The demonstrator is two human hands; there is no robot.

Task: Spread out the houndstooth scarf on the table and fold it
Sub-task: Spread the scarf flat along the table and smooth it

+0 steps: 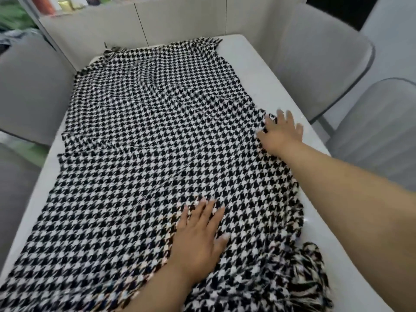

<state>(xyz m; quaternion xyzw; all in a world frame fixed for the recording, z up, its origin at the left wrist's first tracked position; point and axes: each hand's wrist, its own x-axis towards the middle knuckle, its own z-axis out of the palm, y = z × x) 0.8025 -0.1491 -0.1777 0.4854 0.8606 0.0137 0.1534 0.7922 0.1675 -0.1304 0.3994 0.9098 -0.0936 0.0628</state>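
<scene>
Houndstooth scarf (144, 140) lay spread lengthwise over the white worktop (247, 70). On its near part the left hand (198, 239) rested flat, fingers straight; at its right edge the right hand (280, 134) pressed, fingers splayed.

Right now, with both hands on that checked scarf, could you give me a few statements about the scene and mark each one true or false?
1. The houndstooth scarf lies spread along the white table. True.
2. The left hand grips a bunched corner of the scarf. False: it lies flat on the cloth, fingers straight and spread.
3. The right hand rests at the scarf's right edge, fingers spread. True.
4. The scarf is already folded into a neat square. False: it is laid out long, with creases across it and a rumpled fringed end at the near right.
5. Grey chairs stand beside the table. True.
</scene>
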